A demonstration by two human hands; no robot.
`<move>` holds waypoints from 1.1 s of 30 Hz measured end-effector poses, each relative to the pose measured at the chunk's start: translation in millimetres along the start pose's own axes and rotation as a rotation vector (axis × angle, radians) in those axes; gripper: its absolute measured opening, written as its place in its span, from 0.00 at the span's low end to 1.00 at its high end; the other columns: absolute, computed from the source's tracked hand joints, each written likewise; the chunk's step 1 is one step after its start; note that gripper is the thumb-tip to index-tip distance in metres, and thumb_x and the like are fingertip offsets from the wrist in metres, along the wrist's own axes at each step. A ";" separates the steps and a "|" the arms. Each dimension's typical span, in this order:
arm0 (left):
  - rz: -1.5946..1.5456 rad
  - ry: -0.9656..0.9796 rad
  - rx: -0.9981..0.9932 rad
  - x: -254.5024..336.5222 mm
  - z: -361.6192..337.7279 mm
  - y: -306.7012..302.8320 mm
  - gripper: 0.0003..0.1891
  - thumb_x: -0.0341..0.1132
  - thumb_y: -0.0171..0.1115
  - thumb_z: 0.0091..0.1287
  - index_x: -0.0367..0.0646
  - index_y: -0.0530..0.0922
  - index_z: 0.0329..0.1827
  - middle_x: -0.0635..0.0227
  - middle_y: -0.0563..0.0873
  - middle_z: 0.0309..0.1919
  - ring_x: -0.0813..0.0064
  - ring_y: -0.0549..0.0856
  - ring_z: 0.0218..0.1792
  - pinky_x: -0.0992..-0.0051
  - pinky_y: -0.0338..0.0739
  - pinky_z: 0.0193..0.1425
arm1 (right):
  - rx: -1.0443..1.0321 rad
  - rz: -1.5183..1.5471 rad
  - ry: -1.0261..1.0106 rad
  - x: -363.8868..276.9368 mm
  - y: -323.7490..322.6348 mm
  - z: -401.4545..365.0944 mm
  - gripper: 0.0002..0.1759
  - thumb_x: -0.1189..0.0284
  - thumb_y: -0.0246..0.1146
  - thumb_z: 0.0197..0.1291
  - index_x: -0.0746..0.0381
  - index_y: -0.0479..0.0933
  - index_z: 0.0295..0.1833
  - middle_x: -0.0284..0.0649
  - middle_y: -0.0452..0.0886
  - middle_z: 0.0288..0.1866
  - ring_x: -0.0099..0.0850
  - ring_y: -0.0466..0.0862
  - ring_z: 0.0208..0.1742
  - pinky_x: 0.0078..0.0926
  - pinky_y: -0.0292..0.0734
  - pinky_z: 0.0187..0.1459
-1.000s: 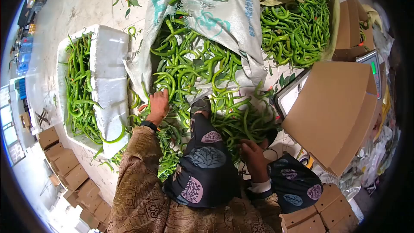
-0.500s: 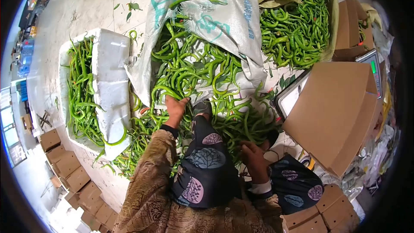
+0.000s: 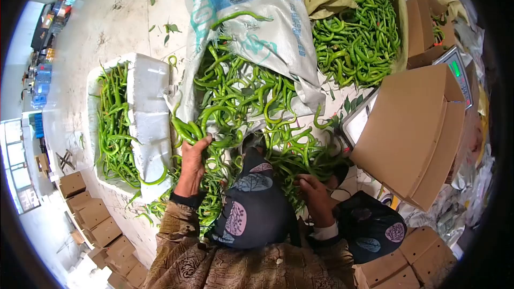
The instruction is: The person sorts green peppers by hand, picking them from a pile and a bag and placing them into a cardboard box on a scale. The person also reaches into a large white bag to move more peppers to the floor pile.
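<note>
Floor (image 3: 126,27) gives a broad way at upper left, above the foam box (image 3: 152,112), whose wall stands left of the left hand (image 3: 194,156). A knee (image 3: 251,203) rises between it and the right hand (image 3: 317,197); the carton (image 3: 401,128) blocks right of centre, the sack (image 3: 267,35) upper centre.
</note>
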State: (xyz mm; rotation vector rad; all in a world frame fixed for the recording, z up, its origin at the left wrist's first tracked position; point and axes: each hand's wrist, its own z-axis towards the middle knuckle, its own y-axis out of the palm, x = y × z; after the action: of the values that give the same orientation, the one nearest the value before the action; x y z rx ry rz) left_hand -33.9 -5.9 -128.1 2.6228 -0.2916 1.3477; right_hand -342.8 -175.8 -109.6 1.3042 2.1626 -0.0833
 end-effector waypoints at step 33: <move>0.156 -0.241 -0.851 66.9 -245.4 134.3 0.26 0.29 0.69 0.54 0.37 0.71 0.56 0.63 0.82 0.40 0.69 0.84 0.38 0.71 0.83 0.44 | -0.046 0.679 -0.431 -85.1 -29.1 -169.1 0.13 0.62 0.60 0.69 0.61 0.77 0.44 0.36 0.81 0.40 0.24 0.76 0.35 0.23 0.68 0.35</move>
State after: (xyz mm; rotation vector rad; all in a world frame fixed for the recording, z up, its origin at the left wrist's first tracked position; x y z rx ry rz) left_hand -221.6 -81.2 76.4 2.0340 -0.8899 0.6882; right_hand -416.7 -198.5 65.6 1.7356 1.2866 -0.0342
